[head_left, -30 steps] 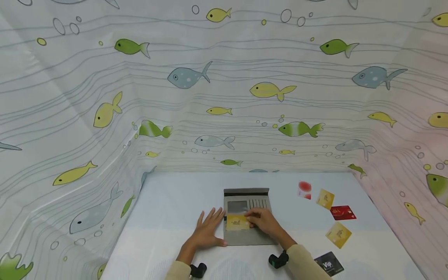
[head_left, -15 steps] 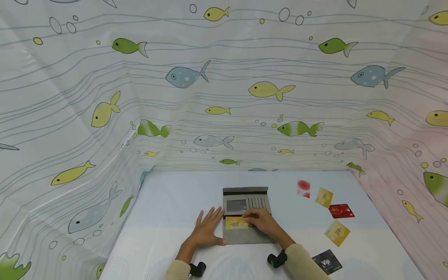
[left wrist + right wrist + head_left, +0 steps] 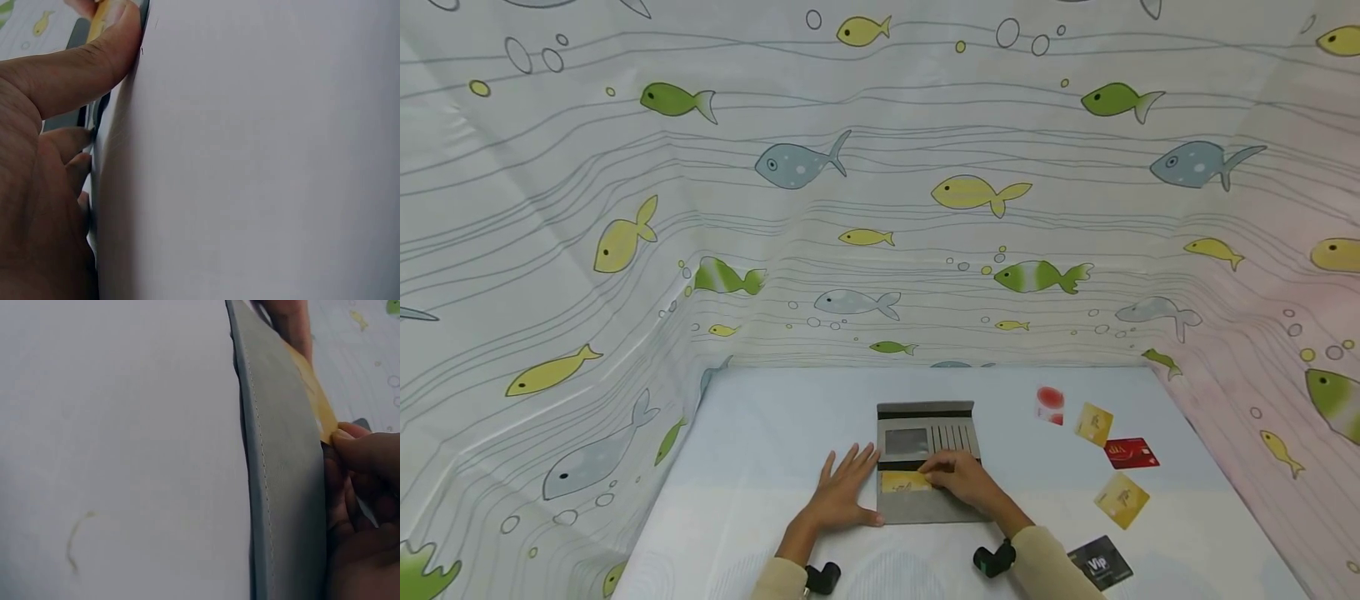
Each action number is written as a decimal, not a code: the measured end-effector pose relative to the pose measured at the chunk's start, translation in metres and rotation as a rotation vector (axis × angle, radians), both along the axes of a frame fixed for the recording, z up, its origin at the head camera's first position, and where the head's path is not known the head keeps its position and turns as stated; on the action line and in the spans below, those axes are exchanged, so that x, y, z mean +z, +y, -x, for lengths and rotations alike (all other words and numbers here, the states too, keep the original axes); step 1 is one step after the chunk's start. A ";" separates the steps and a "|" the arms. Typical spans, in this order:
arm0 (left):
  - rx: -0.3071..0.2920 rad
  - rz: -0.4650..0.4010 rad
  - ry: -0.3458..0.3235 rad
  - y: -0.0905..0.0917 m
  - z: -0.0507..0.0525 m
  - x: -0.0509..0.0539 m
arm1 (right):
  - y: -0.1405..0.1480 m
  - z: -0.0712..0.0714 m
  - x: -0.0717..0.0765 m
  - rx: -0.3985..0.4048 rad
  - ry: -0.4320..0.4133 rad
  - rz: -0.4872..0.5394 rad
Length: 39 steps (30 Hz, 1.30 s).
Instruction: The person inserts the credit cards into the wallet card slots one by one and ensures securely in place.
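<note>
A grey wallet lies unfolded on the table, its slots and clear window in the upper half. A yellow card sits partly inside the lower half, its bottom part hidden by the wallet. My right hand pinches the card's right end between thumb and fingers. In the right wrist view, the card sticks out past the stitched wallet panel. With fingers spread, my left hand rests at the wallet's left edge. Its thumb presses the edge in the left wrist view.
On the right of the white table lie a red-and-white card, a yellow card, a red VIP card, another yellow card and a black Vip card. A fish-print curtain surrounds the table.
The yellow card has slid down toward me into the wallet's lower half, so less of it shows. My right hand has moved slightly down with it. My left hand stays in place.
</note>
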<state>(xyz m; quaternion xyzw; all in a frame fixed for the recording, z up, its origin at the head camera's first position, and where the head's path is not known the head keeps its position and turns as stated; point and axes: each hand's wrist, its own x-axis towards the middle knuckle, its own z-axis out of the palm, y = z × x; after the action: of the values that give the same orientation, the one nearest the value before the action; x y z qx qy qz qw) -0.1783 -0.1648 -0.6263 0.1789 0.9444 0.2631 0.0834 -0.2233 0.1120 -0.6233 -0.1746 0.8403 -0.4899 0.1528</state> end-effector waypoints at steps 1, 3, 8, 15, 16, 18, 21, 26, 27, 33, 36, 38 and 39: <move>0.001 0.001 -0.003 0.000 0.000 0.000 | 0.000 0.000 0.000 0.004 0.003 -0.002; 0.005 0.008 -0.006 0.000 0.001 0.001 | 0.001 0.000 0.000 0.015 0.015 -0.004; 0.007 0.023 -0.005 0.000 0.001 0.002 | 0.002 0.001 0.000 0.039 0.023 0.007; 0.009 0.026 0.006 0.000 0.002 0.004 | 0.003 0.003 0.000 0.089 0.058 0.028; 0.009 0.025 0.007 0.000 0.002 0.005 | 0.003 0.003 0.000 0.097 0.063 0.032; 0.009 0.022 0.005 0.000 0.003 0.004 | 0.004 0.002 -0.001 0.108 0.072 0.031; 0.006 0.012 0.010 -0.001 0.003 0.003 | 0.004 0.002 -0.001 0.116 0.066 0.036; -0.010 0.009 0.015 -0.002 0.002 -0.002 | 0.004 0.001 -0.002 0.153 0.075 0.048; -0.011 0.006 0.015 -0.002 0.002 -0.002 | 0.003 0.000 -0.001 0.166 0.084 0.046; -0.008 -0.008 0.021 -0.002 0.002 -0.003 | 0.003 -0.001 -0.002 0.251 0.136 0.060; -0.008 -0.011 0.017 -0.002 0.002 -0.002 | 0.004 0.000 -0.002 0.273 0.130 0.068; -0.008 -0.004 0.014 -0.002 0.002 -0.002 | 0.004 0.000 -0.002 0.281 0.121 0.065; -0.007 -0.002 0.013 -0.002 0.002 -0.002 | 0.004 0.000 -0.002 0.283 0.118 0.060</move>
<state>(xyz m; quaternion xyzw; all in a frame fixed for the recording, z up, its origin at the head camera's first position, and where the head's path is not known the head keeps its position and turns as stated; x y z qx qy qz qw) -0.1802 -0.1664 -0.6285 0.1840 0.9439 0.2627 0.0782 -0.2236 0.1162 -0.6254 -0.3244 0.7998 -0.4771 0.1655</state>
